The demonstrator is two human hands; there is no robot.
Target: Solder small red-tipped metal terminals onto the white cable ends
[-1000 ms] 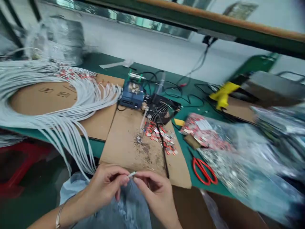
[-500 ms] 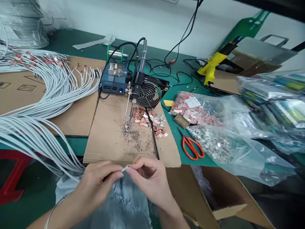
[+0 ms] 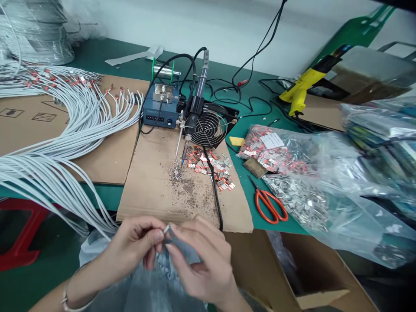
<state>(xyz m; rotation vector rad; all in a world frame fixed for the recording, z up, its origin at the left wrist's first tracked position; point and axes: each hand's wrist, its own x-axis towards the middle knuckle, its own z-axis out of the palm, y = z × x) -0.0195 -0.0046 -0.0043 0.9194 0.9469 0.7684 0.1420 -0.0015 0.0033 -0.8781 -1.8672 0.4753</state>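
Note:
At the front edge of the cardboard, my left hand (image 3: pixel 141 240) pinches the short end of a white cable (image 3: pixel 167 229) between thumb and fingertips. My right hand (image 3: pixel 204 260) is close beside that end, thumb and index finger apart with nothing visible between them. Its index fingertip is very near the cable tip; whether it touches is unclear. Beyond the hands, a soldering iron (image 3: pixel 197 106) stands clamped with its tip pointing down at the cardboard mat (image 3: pixel 143 186). Small metal connectors with orange parts (image 3: pixel 224 173) lie scattered right of the tip.
A bundle of white cables (image 3: pixel 81 138) fills the left side. Behind stand a blue soldering station (image 3: pixel 159 113), a solder spool (image 3: pixel 165 71) and a fan (image 3: pixel 209 130). Orange-handled scissors (image 3: pixel 269 206), bags of parts (image 3: pixel 299 199) and a yellow tool (image 3: pixel 299 91) lie right. Below is an opened carton (image 3: pixel 312 268).
My right thumb and index finger have let go of the cable end and spread apart. My left hand still pinches the cable, now tilted more upright. The view has shifted slightly.

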